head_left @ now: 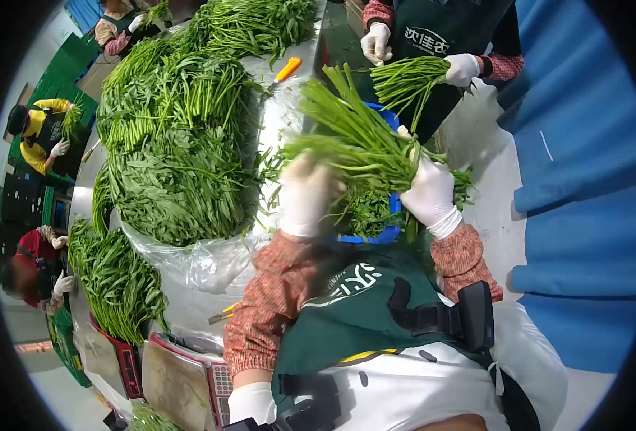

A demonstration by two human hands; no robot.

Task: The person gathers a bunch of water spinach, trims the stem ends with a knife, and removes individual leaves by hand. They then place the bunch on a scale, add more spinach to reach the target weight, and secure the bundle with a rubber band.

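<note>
My right hand (pixel 431 188), in a white glove, is closed around a bunch of long-stemmed leafy greens (pixel 361 136). The stems fan up and to the left, and some leaves hang out on the right of the fist. Motion smears my left hand (pixel 306 194), also gloved, at the left side of the bunch, where it overlaps the lower stems; its fingers are not clear. Beneath the bunch is a blue basket (pixel 390 233) with loose leaves (pixel 365 212) in it.
Large heaps of greens (pixel 181 165) cover the metal table (pixel 271 108) on the left. An orange-handled knife (pixel 288 70) lies beyond them. Scales (pixel 181 381) stand at lower left. Across from me, a co-worker's gloved hand (pixel 463 70) holds another bunch (pixel 408 77). Blue curtain (pixel 577 144) hangs right.
</note>
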